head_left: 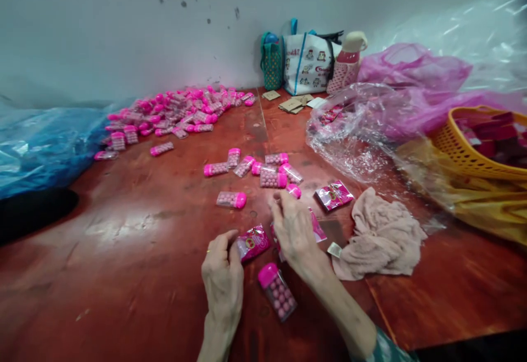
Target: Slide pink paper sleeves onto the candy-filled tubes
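A pink packet lies flat on the red-brown table, its near corner pinched in the curled fingers of the left hand. The right hand rests just beside it, palm down over a second pink packet, its fingertips reaching a loose pink cap — whether they grip it cannot be told. Between the two wrists lies a clear tube of pink balls with a pink lid, touching neither hand. A third packet sits further out to the right, near a crumpled beige cloth. Ahead of the hands a small cluster of tubes is scattered, and a far larger heap of tubes spreads toward the grey wall. At the left edge sits a blue plastic bag; at the right, clear plastic sheeting and a yellow basket — with tote bags against the wall.
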A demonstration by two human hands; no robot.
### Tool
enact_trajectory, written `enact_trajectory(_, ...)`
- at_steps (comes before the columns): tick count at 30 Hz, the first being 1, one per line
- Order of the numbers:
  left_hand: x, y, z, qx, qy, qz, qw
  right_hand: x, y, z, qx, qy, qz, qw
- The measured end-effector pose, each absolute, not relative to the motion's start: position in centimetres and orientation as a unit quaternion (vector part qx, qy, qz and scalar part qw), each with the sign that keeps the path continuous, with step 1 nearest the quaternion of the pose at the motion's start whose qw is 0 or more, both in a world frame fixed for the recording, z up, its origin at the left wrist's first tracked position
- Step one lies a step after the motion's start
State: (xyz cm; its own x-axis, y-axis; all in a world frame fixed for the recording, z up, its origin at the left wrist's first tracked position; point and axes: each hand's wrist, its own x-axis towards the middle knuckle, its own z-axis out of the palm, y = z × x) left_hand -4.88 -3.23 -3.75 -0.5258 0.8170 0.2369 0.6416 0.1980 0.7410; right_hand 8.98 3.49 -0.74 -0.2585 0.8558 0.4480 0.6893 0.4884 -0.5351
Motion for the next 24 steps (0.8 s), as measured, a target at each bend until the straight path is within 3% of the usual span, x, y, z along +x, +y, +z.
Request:
enact_trajectory(7,-5.3,-3.5,-2.9,0.483,0.761,0.418,0.111,0.9,6.8,-2.3,-0.493,-0.817,0.152,0.259)
enact_trajectory(12,-5.7,-4.1,-3.3,0.427,0.775,0.449,0.130,2.1,6.8,-3.5,-0.447,-0.849,0.159,0.233)
enact_trajectory(18,-5.6,-4.5,-3.3,0.347,0.755,0.541,0.129,6.0,6.3,-0.7,-0.462,-0.830,0.160,0.268)
enact_trajectory(24,-5.0,-4.8,-2.8,0.420,0.706,0.566,0.072,6.8,1.1,0.3,-0.508,-0.663,0.406,0.371)
